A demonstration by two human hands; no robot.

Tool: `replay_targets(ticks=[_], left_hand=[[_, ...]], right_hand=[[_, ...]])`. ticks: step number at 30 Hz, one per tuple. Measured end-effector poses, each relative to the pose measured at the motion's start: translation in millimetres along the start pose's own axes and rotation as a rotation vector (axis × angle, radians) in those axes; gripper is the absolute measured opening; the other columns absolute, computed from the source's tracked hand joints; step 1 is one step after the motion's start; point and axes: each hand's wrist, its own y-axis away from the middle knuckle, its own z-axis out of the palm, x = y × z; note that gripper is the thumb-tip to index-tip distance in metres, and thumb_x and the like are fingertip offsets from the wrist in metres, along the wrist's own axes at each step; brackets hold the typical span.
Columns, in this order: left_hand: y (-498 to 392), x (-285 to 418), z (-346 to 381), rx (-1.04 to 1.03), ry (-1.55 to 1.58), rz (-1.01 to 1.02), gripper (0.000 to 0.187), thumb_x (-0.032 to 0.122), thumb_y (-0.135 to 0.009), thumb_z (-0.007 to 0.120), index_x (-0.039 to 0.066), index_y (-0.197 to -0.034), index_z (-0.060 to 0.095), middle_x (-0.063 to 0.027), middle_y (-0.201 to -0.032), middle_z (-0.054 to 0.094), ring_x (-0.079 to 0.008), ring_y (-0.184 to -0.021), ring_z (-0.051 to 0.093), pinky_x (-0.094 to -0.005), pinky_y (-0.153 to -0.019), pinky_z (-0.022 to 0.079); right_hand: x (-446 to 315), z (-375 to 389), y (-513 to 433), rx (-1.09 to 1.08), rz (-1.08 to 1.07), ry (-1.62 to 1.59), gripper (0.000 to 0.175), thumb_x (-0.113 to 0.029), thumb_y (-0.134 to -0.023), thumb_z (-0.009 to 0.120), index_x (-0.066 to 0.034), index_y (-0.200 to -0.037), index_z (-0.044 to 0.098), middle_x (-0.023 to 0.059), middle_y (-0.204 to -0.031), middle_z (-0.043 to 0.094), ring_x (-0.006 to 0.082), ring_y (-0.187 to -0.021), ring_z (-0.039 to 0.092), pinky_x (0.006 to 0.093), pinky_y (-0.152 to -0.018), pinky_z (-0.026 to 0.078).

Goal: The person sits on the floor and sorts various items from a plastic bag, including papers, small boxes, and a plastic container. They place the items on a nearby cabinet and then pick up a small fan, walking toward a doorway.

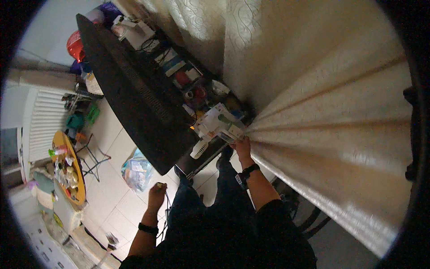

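Note:
My left hand (157,194) is closed on a small yellowish thing at the end of a dark cable (167,201), held low over the tiled floor. At the near corner of a cluttered stand behind a large dark television (134,90), my right hand (242,148) touches a clear plastic box (231,132). Whether its fingers grip the box cannot be told. White packaging (215,117) with green parts lies against the box. A white brush-like thing (199,149) lies left of my right hand on the stand's corner.
A beige curtain (322,111) hangs close on the right. Cables, boxes and a tape roll (189,94) crowd the stand. A filled plastic bag (137,171) lies on the floor at left. Farther left stand an orange oval table (81,181) with clutter, and a radiator (48,124).

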Motion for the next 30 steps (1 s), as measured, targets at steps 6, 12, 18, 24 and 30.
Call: replay_targets(ticks=[6,12,18,24,30], left_hand=[[37.2,63.4,20.7,0.114,0.249,-0.332,0.01,0.011,-0.087,0.056,0.0,-0.086,0.057,-0.0057,-0.076,0.06,-0.0129,-0.071,0.056,-0.0278,-0.065,0.045],[29.9,121.2,-10.8,0.574,0.636,-0.138,0.014,0.015,-0.091,0.052,0.001,-0.095,0.052,0.0037,-0.066,0.041,-0.0045,-0.058,0.036,-0.0211,-0.05,0.028],[0.0,203.9,-29.8,0.728,0.645,0.325,0.058,0.02,-0.074,0.073,0.001,-0.119,0.041,0.0031,-0.062,0.04,-0.0059,-0.056,0.037,-0.0195,-0.048,0.026],[4.6,205.9,-9.0,0.756,0.386,0.215,0.063,0.024,-0.062,0.079,0.002,-0.114,0.049,-0.0074,-0.08,0.057,-0.0161,-0.065,0.055,-0.025,-0.057,0.044],[15.7,154.3,5.5,0.68,0.475,0.217,0.061,0.031,-0.066,0.077,0.004,-0.111,0.044,-0.0084,-0.095,0.05,-0.0164,-0.089,0.051,-0.0282,-0.076,0.043]], right_hand=[[11.5,-2.0,-96.1,-0.055,0.033,0.123,0.046,-0.019,-0.087,0.057,-0.0014,-0.124,0.034,0.0201,-0.099,0.056,0.0266,-0.08,0.061,0.0345,-0.064,0.055],[-68.6,53.1,-125.1,-0.02,-0.101,0.063,0.039,-0.018,-0.087,0.056,0.0019,-0.117,0.041,0.0197,-0.1,0.057,0.0259,-0.08,0.06,0.0344,-0.067,0.053],[-149.0,159.4,-181.3,-0.25,-0.131,0.736,0.037,-0.018,-0.082,0.059,0.003,-0.112,0.05,0.0173,-0.105,0.057,0.028,-0.087,0.059,0.0366,-0.075,0.049],[-112.1,264.0,-323.6,-0.313,-0.522,0.921,0.038,-0.02,-0.076,0.062,0.001,-0.107,0.057,0.0196,-0.101,0.06,0.0326,-0.089,0.06,0.0408,-0.075,0.048],[-105.7,324.8,-384.5,-0.448,-0.46,1.196,0.037,-0.017,-0.075,0.061,0.0008,-0.107,0.058,0.0222,-0.099,0.062,0.0348,-0.091,0.061,0.0406,-0.077,0.048]])
